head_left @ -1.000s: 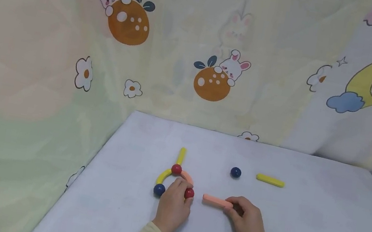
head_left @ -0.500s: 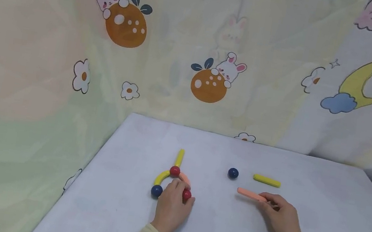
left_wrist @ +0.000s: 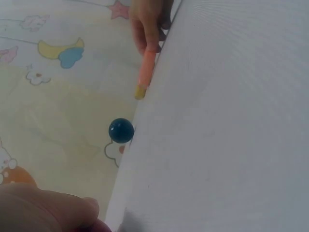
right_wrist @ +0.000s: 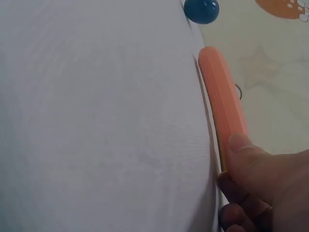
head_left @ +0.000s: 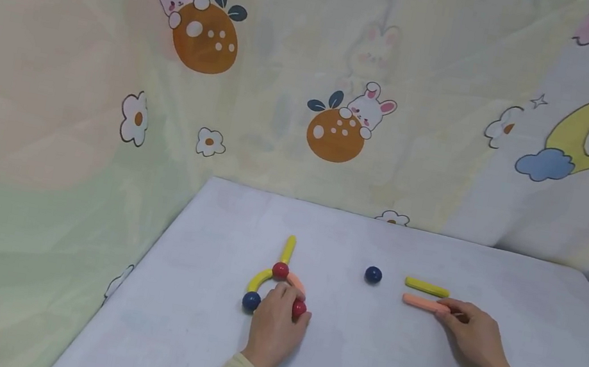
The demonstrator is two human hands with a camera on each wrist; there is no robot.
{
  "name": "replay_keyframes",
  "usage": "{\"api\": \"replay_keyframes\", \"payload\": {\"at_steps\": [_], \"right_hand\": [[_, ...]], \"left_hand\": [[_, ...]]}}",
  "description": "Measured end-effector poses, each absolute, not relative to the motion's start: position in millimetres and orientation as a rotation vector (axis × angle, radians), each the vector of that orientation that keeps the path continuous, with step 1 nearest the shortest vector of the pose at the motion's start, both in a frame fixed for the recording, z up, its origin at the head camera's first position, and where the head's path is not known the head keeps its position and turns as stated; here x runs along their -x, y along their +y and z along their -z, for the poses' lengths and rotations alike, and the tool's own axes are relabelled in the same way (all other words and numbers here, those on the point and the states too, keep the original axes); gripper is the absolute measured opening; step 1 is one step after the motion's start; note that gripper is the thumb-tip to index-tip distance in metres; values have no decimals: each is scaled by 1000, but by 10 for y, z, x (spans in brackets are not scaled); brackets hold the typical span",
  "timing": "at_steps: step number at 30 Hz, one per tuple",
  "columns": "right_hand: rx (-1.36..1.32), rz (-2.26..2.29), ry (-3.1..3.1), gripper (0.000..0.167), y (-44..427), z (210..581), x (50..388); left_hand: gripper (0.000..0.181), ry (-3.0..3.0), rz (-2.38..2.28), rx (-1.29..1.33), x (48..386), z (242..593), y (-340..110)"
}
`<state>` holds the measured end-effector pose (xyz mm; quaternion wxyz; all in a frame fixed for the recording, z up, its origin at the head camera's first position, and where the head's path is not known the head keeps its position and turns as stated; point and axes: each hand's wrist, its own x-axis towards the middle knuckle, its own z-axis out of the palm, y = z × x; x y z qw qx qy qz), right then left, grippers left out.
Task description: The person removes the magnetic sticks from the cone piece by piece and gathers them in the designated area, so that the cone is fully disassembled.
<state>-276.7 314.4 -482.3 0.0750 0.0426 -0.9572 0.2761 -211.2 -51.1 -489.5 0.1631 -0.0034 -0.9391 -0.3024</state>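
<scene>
Soft, even light; faint shadows; wrist views hazy.

And it's the head view up high, the widest, facing forward and down over left hand (head_left: 277, 330), right hand (head_left: 470, 335) and table (head_left: 358, 363) to the backdrop (head_left: 264, 87). Left wrist sits low, tipped sideways, peering across at the right hand. Right wrist, tipped the opposite way, is right up close along the stick (right_wrist: 222, 92). All three share stick and lone blue ball (head_left: 372, 275)!
</scene>
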Motion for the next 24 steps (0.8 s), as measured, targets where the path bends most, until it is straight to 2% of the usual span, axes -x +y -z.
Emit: {"api": "replay_keyframes", "payload": {"at_steps": [11, 24], "right_hand": [[-70, -802, -2905, 57, 3215, 4852, 2836], [-5, -770, -2904, 53, 3163, 4883, 2847]], "left_hand": [[27, -2674, 866, 18, 2105, 4883, -499], [27, -2663, 856, 18, 2106, 4893, -508]]}}
